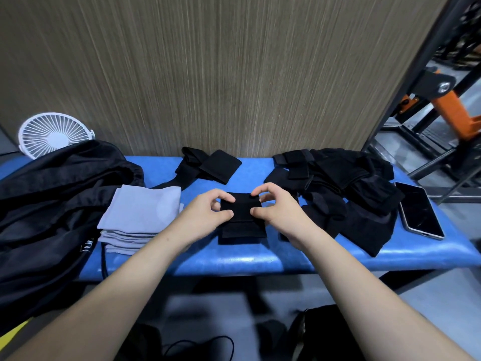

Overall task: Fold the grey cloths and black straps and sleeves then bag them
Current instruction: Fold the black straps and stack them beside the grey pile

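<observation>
While both hands work over the blue bench (260,261), the piece in play is a small black sleeve (240,207), pinned between them at the bench's middle. The left hand (208,209) pinches its left edge, thumb below and fingers curled over the top; the right hand (276,204) mirrors it on the right edge, thumb and forefinger nipping the fabric. Just under the hands sits a folded black piece (243,231), and the sleeve looks to be going down on top of it.

It reads as soft, light knit — no stiffness, no weight to speak of, nothing fragile. It will slump the moment an edge is let go, so I judge the corners are the places to hold, one per hand, keeping the fold line taut. Matte fabric like this should grip skin well; slipping is hardly the worry, a crooked fold is.

Just left of the left hand lies the stack of folded grey cloths (140,214), already squared up. Beyond that, far to the left, slumps the black bag (52,204). Off the right hand, a loose heap of black straps and sleeves (351,194) waits — plenty unfolded there. Ahead of the hands rests another black pile (208,165). Past the heap, a phone (419,212) lies flat, and a white fan (53,134) stands beyond the bag.
</observation>
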Available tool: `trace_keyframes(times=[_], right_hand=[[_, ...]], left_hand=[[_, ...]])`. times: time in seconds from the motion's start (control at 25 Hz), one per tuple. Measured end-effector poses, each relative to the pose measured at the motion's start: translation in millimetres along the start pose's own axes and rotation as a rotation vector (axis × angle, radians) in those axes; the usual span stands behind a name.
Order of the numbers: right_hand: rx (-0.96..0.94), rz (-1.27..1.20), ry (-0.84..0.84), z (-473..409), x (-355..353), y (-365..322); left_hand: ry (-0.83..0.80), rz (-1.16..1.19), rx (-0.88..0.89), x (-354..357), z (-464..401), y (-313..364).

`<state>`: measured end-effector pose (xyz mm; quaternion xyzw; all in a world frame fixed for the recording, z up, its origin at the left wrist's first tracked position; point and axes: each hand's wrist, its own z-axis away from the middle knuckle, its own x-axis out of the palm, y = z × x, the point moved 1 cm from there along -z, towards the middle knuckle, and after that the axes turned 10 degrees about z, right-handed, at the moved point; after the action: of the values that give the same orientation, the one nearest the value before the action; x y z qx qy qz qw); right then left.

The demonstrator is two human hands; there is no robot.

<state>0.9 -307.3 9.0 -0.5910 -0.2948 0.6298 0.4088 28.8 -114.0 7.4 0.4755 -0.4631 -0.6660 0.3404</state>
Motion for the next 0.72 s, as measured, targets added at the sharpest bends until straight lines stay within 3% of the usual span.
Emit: trace_keyframes(times=[0.24,0.36,0.72], right_hand=[[-0.1,0.555,-0.109,-7,9,9],[-0.182,0.7,-0.116,-7,13,11],[-0.351,0.742,-0.001,-9,6,8]], left_hand=[[0.006,-0.35,0.023,8,3,-9],[-0.009,-0.46,0.062,14,3,-14],[0.071,-0.617,0.206,15,8,-8]])
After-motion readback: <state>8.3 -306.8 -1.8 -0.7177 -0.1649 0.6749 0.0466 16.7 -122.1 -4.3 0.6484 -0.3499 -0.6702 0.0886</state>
